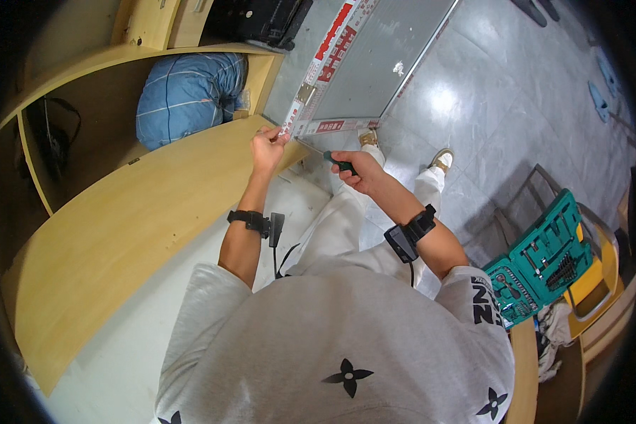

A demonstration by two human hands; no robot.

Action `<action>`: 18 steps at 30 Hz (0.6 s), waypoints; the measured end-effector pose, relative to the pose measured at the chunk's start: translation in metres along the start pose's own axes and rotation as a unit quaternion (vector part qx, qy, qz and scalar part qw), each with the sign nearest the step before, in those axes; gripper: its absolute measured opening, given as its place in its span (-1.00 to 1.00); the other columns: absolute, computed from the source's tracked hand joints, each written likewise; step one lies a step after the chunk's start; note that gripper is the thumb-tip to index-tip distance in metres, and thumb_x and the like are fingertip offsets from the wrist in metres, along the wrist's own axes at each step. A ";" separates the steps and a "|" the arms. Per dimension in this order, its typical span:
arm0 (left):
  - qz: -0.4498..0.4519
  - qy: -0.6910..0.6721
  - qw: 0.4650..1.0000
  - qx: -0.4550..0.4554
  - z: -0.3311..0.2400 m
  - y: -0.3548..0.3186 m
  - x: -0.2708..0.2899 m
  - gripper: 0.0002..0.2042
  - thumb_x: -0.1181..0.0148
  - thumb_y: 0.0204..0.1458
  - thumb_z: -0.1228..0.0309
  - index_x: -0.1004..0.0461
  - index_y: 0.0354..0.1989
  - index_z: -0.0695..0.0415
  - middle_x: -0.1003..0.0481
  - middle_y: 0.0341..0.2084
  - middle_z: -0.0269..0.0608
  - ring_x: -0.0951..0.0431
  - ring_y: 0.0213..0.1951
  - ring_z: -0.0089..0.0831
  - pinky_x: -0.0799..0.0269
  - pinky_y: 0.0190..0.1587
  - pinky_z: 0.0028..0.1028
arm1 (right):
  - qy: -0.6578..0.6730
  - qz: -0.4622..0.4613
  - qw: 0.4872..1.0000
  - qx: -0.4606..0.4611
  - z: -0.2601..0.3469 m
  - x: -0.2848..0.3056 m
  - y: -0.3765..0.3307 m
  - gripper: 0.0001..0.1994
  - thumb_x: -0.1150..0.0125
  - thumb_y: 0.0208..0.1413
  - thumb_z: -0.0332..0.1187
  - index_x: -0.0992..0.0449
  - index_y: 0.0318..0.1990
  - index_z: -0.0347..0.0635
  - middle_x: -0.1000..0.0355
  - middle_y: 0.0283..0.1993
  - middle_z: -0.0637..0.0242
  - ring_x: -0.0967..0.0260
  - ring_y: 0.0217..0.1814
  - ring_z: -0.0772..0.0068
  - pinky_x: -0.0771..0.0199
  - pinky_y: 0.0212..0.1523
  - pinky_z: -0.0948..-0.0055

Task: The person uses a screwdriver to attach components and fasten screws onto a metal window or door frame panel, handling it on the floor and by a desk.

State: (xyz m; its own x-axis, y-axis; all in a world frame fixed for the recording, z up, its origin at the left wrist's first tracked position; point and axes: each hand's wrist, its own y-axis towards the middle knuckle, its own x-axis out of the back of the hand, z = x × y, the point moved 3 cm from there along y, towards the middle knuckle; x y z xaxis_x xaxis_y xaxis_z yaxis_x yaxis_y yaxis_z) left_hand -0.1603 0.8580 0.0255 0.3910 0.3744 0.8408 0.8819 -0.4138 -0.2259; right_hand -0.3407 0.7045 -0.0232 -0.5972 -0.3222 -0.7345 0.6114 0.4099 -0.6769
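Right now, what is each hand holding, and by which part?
The right hand grips a screwdriver by its green handle. The left hand pinches the lower corner of the grey metal panel, at its red-and-white edge strip.

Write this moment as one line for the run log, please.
left hand: pinching corner of grey metal panel | right hand: gripping green-handled screwdriver, tip toward corner | open green tool case: right
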 end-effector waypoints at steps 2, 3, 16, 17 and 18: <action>0.004 0.009 1.000 -0.006 -0.001 0.005 0.001 -0.75 -0.31 -0.22 0.54 -0.55 -0.29 0.28 -0.42 -0.57 -0.12 -0.42 -0.53 -0.39 -0.32 -0.43 -0.46 | -0.087 -0.040 0.992 0.082 0.004 0.001 0.000 -0.79 -0.12 -0.01 -0.43 -0.40 -0.19 -0.26 -0.34 -0.48 0.22 -0.21 -0.67 0.47 -0.12 -0.80 0.56; -0.002 0.031 0.999 -0.028 0.000 0.006 0.001 -0.75 -0.32 -0.22 0.51 -0.55 -0.29 0.26 -0.44 -0.56 -0.11 -0.45 -0.51 -0.36 -0.35 -0.42 -0.44 | -0.131 -0.060 0.982 0.121 0.003 0.003 -0.004 -0.81 -0.12 -0.02 -0.43 -0.39 -0.22 -0.25 -0.34 -0.48 0.25 -0.21 -0.67 0.47 -0.14 -0.79 0.54; 0.087 0.010 0.996 0.004 0.003 0.005 0.002 -0.82 -0.33 -0.22 0.55 -0.46 -0.42 0.26 -0.43 -0.59 -0.31 -0.37 -0.53 -0.57 -0.32 -0.44 -0.55 | -0.745 -0.123 0.390 0.527 -0.019 -0.012 -0.033 -0.50 -0.06 -0.12 -0.44 -0.31 0.10 -0.15 -0.28 -0.46 0.25 -0.36 -0.46 0.24 -0.40 -0.59 0.34; 0.088 0.011 0.996 0.009 0.005 0.005 0.000 -0.82 -0.33 -0.22 0.55 -0.46 -0.42 0.26 -0.43 -0.59 -0.31 -0.37 -0.53 -0.57 -0.32 -0.44 -0.55 | -0.745 -0.120 0.393 0.525 -0.020 -0.006 -0.030 -0.50 -0.06 -0.12 -0.44 -0.31 0.10 -0.15 -0.28 -0.46 0.25 -0.36 -0.46 0.24 -0.40 -0.59 0.34; 0.088 -0.006 0.996 0.014 0.009 0.010 -0.001 -0.82 -0.33 -0.22 0.56 -0.44 -0.46 0.24 -0.40 -0.60 -0.34 -0.34 -0.54 -0.60 -0.30 -0.45 -0.56 | -0.747 -0.110 0.398 0.521 -0.016 -0.005 -0.027 -0.50 -0.06 -0.12 -0.43 -0.31 0.10 -0.14 -0.28 -0.46 0.25 -0.36 -0.47 0.24 -0.40 -0.60 0.33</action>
State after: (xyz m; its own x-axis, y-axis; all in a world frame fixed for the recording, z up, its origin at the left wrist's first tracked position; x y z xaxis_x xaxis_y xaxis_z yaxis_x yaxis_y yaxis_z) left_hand -0.1499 0.8608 0.0176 0.5427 0.3083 0.7813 0.8068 -0.4500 -0.3828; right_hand -0.3619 0.7085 -0.0008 -0.1967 -0.7191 0.6665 0.9779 -0.0946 0.1865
